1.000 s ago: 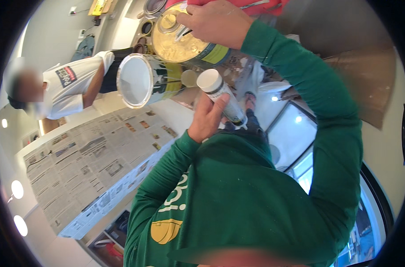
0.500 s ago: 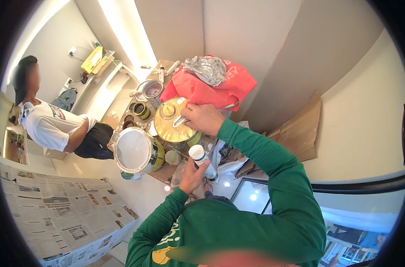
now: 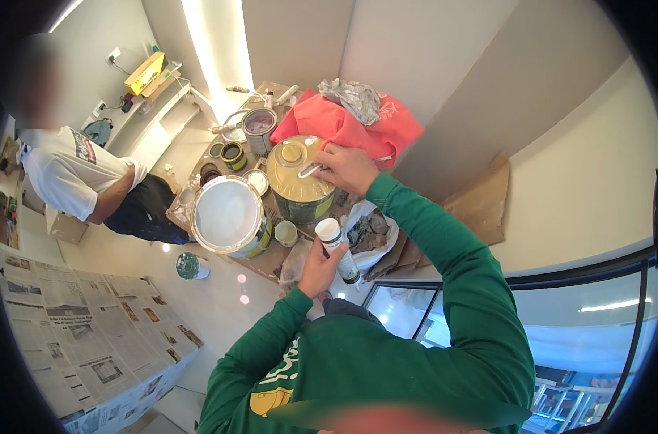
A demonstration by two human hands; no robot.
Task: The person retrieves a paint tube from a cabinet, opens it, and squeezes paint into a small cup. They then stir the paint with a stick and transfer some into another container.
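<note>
My left hand (image 3: 320,272) is closed around a white sealant cartridge (image 3: 340,249), held tilted with its broad pale end upward. My right hand (image 3: 345,171) reaches to the top of a large yellow metal can (image 3: 284,184), its fingers closed at the pale loop-shaped handle (image 3: 309,171) there. A round cap (image 3: 291,152) sits on the can's lid. Left of this can stands an open pail of white paint (image 3: 228,215). Between the pail and the cartridge is a small cup (image 3: 285,233).
Behind stand an open grey paint tin (image 3: 259,129), a small dark-filled can (image 3: 232,154) and a red bag (image 3: 303,119) topped with crumpled foil-like material (image 3: 352,101). Another person (image 3: 83,173) stands left. Newspaper (image 3: 90,333) covers a surface; cardboard (image 3: 481,202) leans right.
My view has shifted, so the cans appear higher and farther right, and a green-and-white tin shows fully on the floor. Both hands keep their holds.
</note>
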